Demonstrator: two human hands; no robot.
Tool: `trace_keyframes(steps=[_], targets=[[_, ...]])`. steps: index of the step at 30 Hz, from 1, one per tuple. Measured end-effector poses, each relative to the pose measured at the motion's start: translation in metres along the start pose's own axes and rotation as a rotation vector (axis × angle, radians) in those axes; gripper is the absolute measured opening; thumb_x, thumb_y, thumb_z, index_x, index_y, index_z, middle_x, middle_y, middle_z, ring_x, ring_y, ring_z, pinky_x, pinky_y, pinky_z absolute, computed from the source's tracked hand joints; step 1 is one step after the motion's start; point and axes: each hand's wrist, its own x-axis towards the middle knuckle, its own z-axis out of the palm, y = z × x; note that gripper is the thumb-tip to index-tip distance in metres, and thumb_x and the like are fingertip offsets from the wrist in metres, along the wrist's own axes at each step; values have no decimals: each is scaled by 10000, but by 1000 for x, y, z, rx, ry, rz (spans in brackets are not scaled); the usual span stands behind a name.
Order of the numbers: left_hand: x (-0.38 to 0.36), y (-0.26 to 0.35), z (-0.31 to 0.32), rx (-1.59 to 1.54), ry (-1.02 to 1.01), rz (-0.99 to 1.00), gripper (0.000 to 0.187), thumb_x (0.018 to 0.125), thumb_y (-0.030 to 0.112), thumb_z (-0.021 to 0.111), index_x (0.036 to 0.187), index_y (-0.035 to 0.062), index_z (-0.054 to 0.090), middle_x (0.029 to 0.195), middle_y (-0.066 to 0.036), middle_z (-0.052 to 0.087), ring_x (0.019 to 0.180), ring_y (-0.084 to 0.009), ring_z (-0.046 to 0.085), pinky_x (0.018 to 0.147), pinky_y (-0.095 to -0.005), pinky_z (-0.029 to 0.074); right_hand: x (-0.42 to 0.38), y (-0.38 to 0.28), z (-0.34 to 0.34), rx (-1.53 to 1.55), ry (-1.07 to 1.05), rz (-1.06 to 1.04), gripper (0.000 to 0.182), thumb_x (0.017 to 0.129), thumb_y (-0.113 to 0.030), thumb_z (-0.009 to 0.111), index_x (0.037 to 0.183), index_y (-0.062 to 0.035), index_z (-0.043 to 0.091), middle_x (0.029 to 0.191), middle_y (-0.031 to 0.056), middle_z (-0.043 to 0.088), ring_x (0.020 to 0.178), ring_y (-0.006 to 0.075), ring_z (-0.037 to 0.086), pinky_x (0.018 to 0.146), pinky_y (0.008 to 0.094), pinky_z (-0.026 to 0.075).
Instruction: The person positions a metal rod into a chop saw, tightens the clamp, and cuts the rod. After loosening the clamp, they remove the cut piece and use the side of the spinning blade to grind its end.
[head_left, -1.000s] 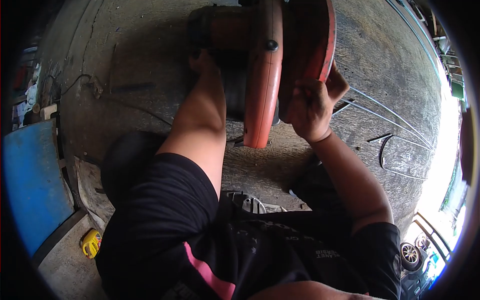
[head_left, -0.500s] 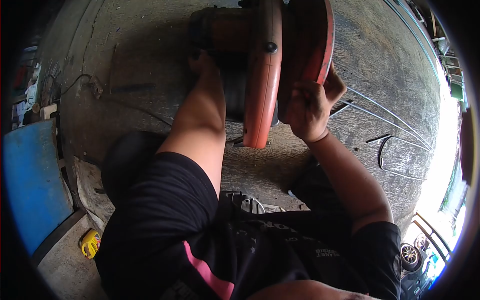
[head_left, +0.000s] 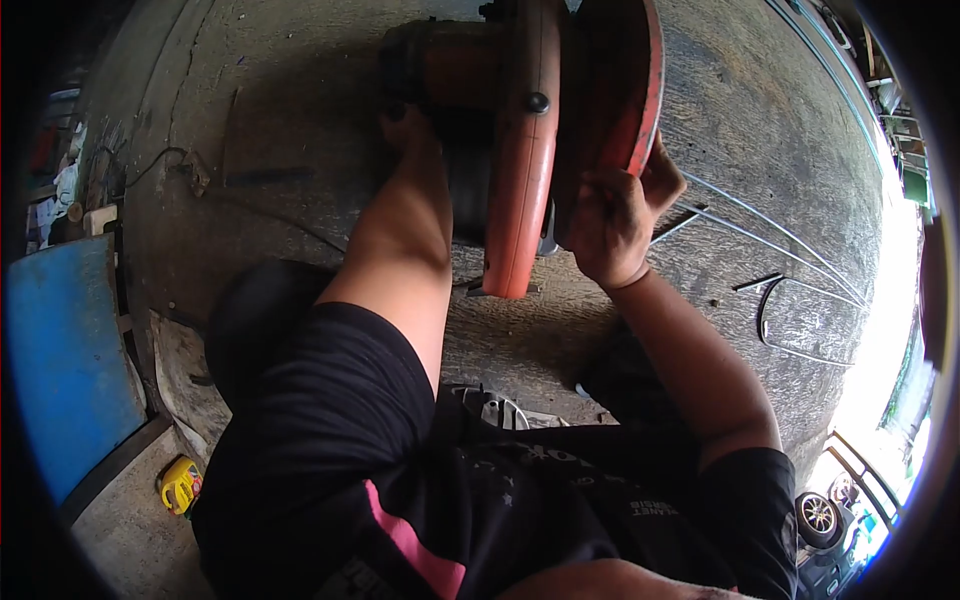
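A cut-off saw (head_left: 460, 65) with an orange-red handle (head_left: 522, 200) and a red blade guard (head_left: 648, 110) is in front of me at the top of the view. My right hand (head_left: 618, 220) is closed at the guard's lower end, its thumb and fingers bent around the edge. What lies under its fingertips is hidden. On the other side, my left hand (head_left: 405, 125) reaches to the dark rear end of the motor housing and appears closed on it. Deep shadow hides most of its fingers.
Thin metal rods (head_left: 780, 240) and a bent rod (head_left: 765, 310) lie on the worn floor (head_left: 740, 130) at right. A cable (head_left: 270, 212) runs across the left side. A blue panel (head_left: 70, 370) and a yellow bottle (head_left: 180, 485) are at far left. Near my body sits a grey metal part (head_left: 495, 410).
The saw's handle and guard have shifted slightly left in view. My right hand has moved a little left with the guard. The left hand stays at the motor housing.
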Motion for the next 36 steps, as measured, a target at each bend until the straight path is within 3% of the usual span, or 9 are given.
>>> trace_keyframes(steps=[1, 3, 13, 19, 22, 25, 31, 33, 36], targets=[[-7, 9, 2, -34, -23, -3, 392, 810, 2, 602, 1196, 24, 541, 1108, -103, 609, 963, -206, 584, 856, -348, 462, 0, 0, 0, 0, 3, 5, 282, 668, 39, 596, 910, -101, 630, 1366, 266, 269, 1263, 412, 284, 1038, 454, 294], [-18, 18, 10, 222, 81, 75, 393, 806, -7, 595, 1195, 22, 540, 1108, -101, 609, 970, -204, 582, 867, -346, 455, 0, -1, -1, -4, -2, 6, 281, 669, 39, 597, 911, -100, 631, 1366, 267, 269, 1264, 412, 284, 1039, 453, 295], [-25, 26, 12, 144, 49, 73, 367, 792, 11, 614, 1154, 8, 558, 1080, -119, 620, 977, -218, 587, 868, -354, 461, 1, 0, 0, 7, 16, -3, 245, 684, 22, 595, 898, -93, 632, 1375, 265, 275, 1255, 405, 299, 1035, 445, 297], [-48, 50, 18, 453, 113, 191, 365, 791, 65, 641, 1138, -4, 553, 1078, -138, 618, 996, -239, 587, 893, -363, 450, 1, -2, -1, -1, 6, 9, 211, 706, -5, 592, 894, -92, 631, 1378, 272, 287, 1249, 393, 308, 1027, 439, 297], [-50, 53, 18, 497, 109, 221, 394, 787, 86, 653, 1155, 1, 540, 1096, -143, 608, 1018, -247, 579, 908, -364, 441, 2, -3, -2, -2, 9, 14, 205, 710, -9, 590, 892, -92, 632, 1375, 271, 294, 1248, 397, 311, 1028, 442, 296], [-49, 57, 15, 466, 9, 160, 557, 772, 41, 626, 1300, -6, 455, 1254, -167, 545, 1158, -253, 521, 1009, -363, 399, 1, -1, 0, 17, 27, 9, 207, 710, -8, 596, 893, -96, 635, 1375, 268, 297, 1249, 396, 314, 1027, 443, 298], [-46, 49, 12, 506, 9, 150, 539, 767, 63, 650, 1263, -21, 456, 1221, -178, 545, 1128, -270, 525, 988, -376, 405, 5, -6, 0, 8, 32, 8, 203, 703, -1, 624, 879, -101, 640, 1358, 258, 306, 1256, 386, 314, 1025, 434, 311], [-43, 45, 13, 456, 65, 209, 455, 729, 66, 690, 1152, 4, 533, 1104, -142, 598, 1035, -251, 571, 930, -370, 436, 5, -5, 0, 6, 31, 6, 202, 702, 1, 626, 877, -99, 640, 1353, 257, 310, 1257, 386, 314, 1024, 432, 313], [-41, 42, 13, 453, 84, 211, 450, 726, 73, 694, 1143, 4, 540, 1096, -145, 603, 1031, -256, 575, 927, -373, 437, 5, -5, 1, 17, 32, 10, 205, 700, 7, 627, 877, -94, 641, 1347, 255, 314, 1257, 386, 315, 1023, 429, 316]])
